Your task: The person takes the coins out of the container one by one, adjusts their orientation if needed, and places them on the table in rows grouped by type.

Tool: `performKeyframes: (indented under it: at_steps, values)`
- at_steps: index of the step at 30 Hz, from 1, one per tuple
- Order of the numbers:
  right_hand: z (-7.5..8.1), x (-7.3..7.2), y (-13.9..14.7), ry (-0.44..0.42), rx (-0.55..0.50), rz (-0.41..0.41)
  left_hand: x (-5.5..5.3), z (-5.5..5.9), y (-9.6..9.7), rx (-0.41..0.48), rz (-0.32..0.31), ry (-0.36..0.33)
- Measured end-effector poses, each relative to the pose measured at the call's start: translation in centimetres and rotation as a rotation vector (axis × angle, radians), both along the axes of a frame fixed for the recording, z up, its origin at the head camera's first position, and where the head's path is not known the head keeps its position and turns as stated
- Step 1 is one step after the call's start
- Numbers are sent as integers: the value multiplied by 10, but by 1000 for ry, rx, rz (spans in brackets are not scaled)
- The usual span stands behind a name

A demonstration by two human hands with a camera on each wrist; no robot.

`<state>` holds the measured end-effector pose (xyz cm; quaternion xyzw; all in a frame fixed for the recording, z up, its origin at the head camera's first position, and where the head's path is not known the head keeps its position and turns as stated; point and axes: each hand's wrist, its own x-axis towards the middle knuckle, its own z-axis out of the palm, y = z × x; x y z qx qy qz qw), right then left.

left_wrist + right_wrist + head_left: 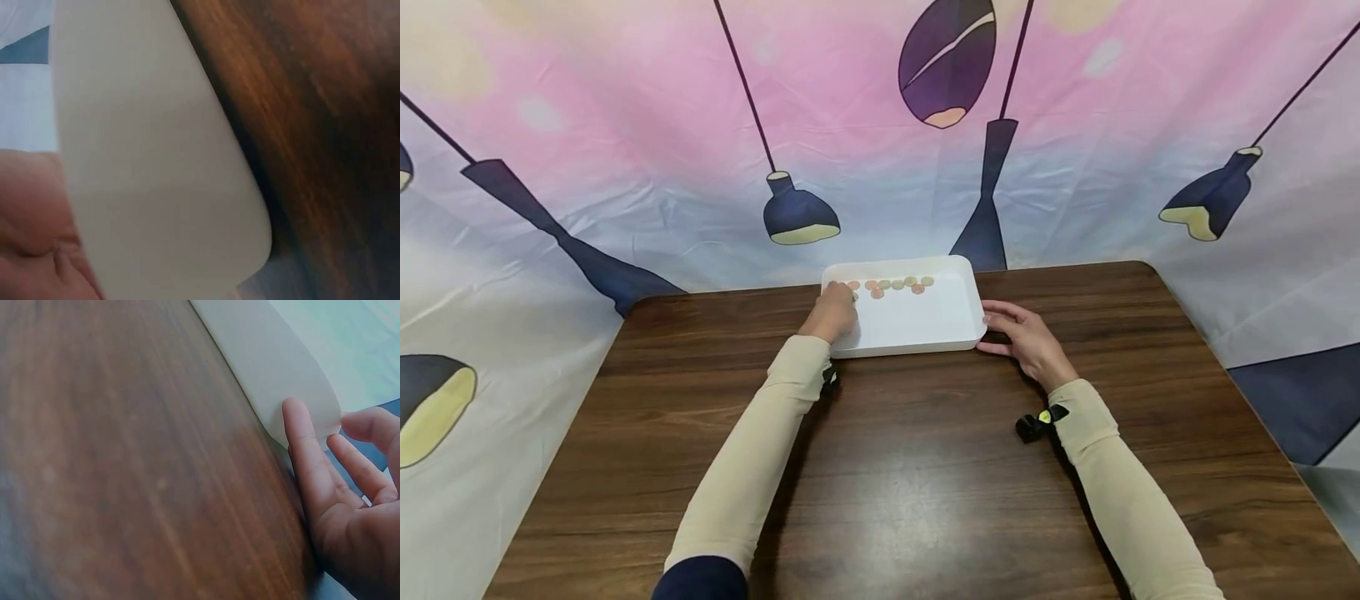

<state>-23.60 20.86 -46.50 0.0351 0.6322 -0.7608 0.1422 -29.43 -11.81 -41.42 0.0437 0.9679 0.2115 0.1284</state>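
Note:
A shallow white tray (917, 321) stands near the table's far edge. Several small round discs (898, 285), some orange and some pale green, lie in a loose row along its far side. My left hand (833, 312) reaches over the tray's left end, fingers curled down beside the discs. Its fingertips are hidden, so whether it pinches a disc cannot be told. My right hand (1028, 340) holds the tray's near right corner. In the right wrist view, one digit lies along the tray's outer wall (269, 369) and another touches its rim.
The brown wooden table (895, 467) reaches toward me from the tray. Behind it hangs a pink and blue cloth (662, 150) printed with dark lamps. A black wrist strap (1034, 427) is on the right sleeve.

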Motion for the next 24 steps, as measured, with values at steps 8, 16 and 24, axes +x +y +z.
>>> performKeyframes:
  at_steps: [8, 16, 24]
  values:
    - [3, -1, 6, 5, -6, -11, 11, 2, 9, 158, -161, -18]
    - [4, -3, 7, -10, -6, -5, 9, -8, 11, 290, -123, 23]
    - [-3, -1, 2, -6, 5, 21, 8, -20, 1, 556, 54, -59]
